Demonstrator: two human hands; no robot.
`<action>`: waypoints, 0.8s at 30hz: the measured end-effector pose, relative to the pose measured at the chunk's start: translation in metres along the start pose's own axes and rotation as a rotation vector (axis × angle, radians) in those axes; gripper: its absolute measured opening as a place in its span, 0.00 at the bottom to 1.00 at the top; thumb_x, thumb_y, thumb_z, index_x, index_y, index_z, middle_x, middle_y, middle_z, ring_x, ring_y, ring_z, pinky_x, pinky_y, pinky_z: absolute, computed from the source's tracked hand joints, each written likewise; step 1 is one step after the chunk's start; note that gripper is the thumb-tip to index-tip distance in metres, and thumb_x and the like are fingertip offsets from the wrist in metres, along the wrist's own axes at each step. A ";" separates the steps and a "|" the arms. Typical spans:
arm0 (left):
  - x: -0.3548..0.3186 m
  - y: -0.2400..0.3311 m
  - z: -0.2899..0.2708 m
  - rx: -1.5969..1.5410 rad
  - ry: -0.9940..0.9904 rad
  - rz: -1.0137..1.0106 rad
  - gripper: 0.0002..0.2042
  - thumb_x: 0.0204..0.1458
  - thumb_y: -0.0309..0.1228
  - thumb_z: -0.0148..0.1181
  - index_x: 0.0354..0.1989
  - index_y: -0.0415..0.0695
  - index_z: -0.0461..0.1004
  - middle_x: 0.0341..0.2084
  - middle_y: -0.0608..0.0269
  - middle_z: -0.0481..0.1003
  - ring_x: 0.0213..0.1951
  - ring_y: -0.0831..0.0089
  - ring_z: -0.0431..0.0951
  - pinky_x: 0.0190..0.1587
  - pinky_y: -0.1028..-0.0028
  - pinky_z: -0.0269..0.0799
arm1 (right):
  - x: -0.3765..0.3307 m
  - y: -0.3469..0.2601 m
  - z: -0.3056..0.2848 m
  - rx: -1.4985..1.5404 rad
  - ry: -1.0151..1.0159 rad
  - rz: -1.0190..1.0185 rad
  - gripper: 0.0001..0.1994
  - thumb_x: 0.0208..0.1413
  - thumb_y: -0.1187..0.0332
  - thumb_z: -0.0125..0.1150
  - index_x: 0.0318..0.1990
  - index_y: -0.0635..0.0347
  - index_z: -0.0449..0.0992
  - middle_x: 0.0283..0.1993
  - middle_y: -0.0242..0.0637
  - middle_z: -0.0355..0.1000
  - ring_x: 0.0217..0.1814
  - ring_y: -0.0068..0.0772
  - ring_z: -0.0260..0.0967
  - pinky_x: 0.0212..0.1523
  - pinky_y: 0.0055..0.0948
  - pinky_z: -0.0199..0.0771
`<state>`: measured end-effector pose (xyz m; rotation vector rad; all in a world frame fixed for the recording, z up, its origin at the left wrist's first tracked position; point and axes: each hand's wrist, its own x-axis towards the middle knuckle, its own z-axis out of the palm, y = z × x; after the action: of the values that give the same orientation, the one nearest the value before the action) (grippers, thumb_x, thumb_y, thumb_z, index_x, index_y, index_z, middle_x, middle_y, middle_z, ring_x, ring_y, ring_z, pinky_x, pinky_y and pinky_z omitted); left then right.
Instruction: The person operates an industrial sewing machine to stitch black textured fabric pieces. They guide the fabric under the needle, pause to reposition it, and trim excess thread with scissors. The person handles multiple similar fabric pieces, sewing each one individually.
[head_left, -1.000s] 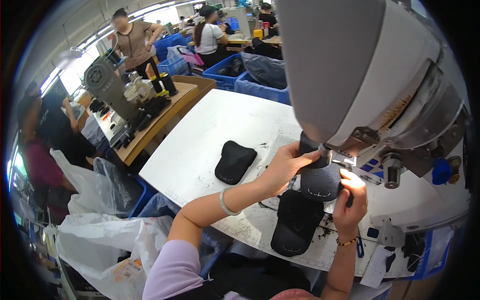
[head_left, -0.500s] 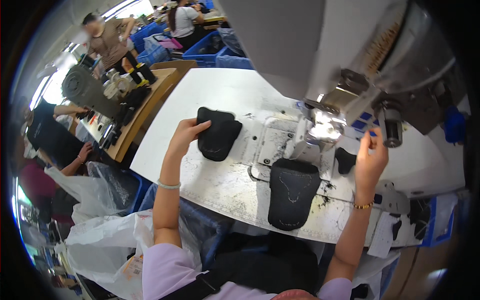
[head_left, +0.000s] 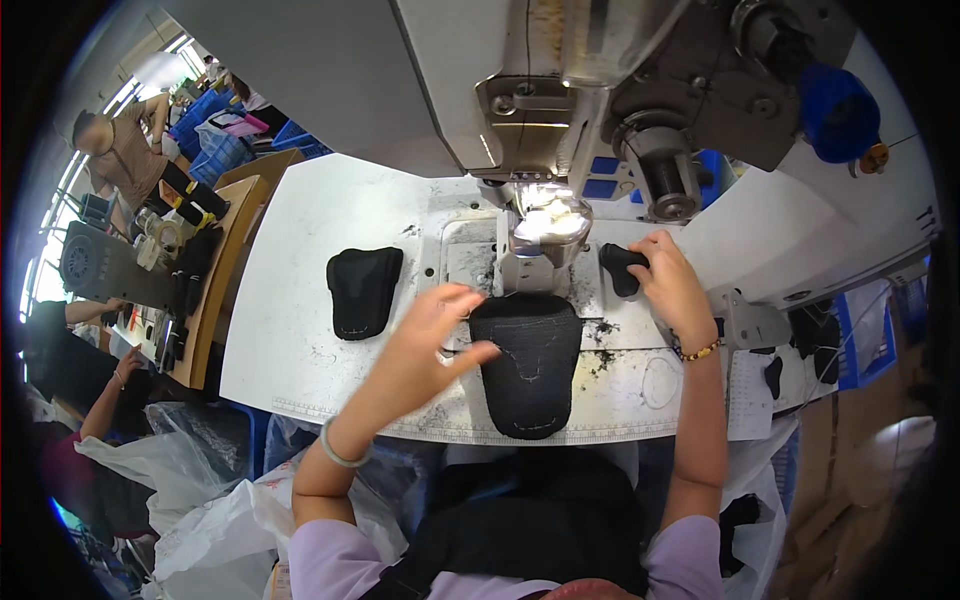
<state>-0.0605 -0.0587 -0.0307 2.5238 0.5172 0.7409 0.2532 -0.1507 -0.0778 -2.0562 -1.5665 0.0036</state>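
Note:
A large black padded fabric piece (head_left: pixel 527 385) with pale stitching lies on the white table below the sewing machine's lit needle area (head_left: pixel 548 222). My left hand (head_left: pixel 432 345) is at its upper left edge, thumb and fingers spread apart with nothing between them. Farther left, a second black padded piece (head_left: pixel 364 292) rests flat on the table. To the right of the needle, my right hand (head_left: pixel 668 282) pinches a small black fabric piece (head_left: pixel 624 268) between thumb and fingers.
The machine head (head_left: pixel 450 80) hangs over the far side of the table. Black lint is scattered around the needle plate. White plastic bags (head_left: pixel 225 530) sit below the table's left side. Another sewing machine (head_left: pixel 110 265) and several people are at the left; a blue bin (head_left: pixel 868 330) stands right.
My left hand has let go of the left padded piece and moved right to the large one. My right hand has come down onto the small piece. The view has shifted right.

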 end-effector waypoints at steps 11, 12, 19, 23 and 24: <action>0.003 0.012 0.022 0.082 0.022 0.021 0.18 0.44 0.30 0.66 0.41 0.38 0.69 0.42 0.57 0.67 0.46 0.60 0.66 0.48 0.65 0.65 | -0.004 -0.022 -0.015 -0.126 0.177 -0.126 0.08 0.47 0.73 0.62 0.36 0.58 0.71 0.34 0.33 0.70 0.34 0.36 0.68 0.33 0.32 0.66; 0.003 0.012 0.023 0.031 0.053 0.038 0.16 0.45 0.28 0.65 0.41 0.37 0.69 0.43 0.57 0.68 0.47 0.62 0.67 0.49 0.66 0.66 | -0.004 -0.023 -0.017 -0.106 0.193 -0.164 0.08 0.47 0.74 0.62 0.35 0.58 0.71 0.32 0.32 0.71 0.32 0.33 0.68 0.31 0.29 0.66; 0.021 0.018 0.018 -1.519 0.210 -0.531 0.11 0.55 0.27 0.55 0.44 0.39 0.65 0.41 0.57 0.73 0.41 0.72 0.75 0.45 0.73 0.74 | -0.035 -0.108 -0.082 0.928 -0.135 0.092 0.08 0.50 0.76 0.61 0.39 0.59 0.78 0.32 0.26 0.71 0.26 0.12 0.62 0.25 0.15 0.62; 0.028 0.032 0.024 -1.641 0.213 -0.513 0.13 0.57 0.30 0.53 0.48 0.40 0.63 0.42 0.57 0.73 0.43 0.72 0.75 0.45 0.72 0.74 | -0.040 -0.139 -0.048 0.839 0.018 -0.159 0.12 0.50 0.75 0.62 0.43 0.55 0.77 0.33 0.28 0.68 0.26 0.15 0.60 0.26 0.17 0.63; 0.028 0.038 0.022 -1.687 0.235 -0.523 0.14 0.57 0.31 0.53 0.49 0.40 0.63 0.42 0.57 0.72 0.43 0.72 0.75 0.46 0.72 0.74 | -0.037 -0.137 -0.040 0.739 0.059 -0.179 0.14 0.50 0.75 0.63 0.45 0.55 0.74 0.32 0.30 0.66 0.26 0.17 0.60 0.27 0.17 0.63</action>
<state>-0.0170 -0.0843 -0.0161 0.7086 0.3202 0.7332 0.1320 -0.1774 0.0022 -1.3269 -1.4192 0.3919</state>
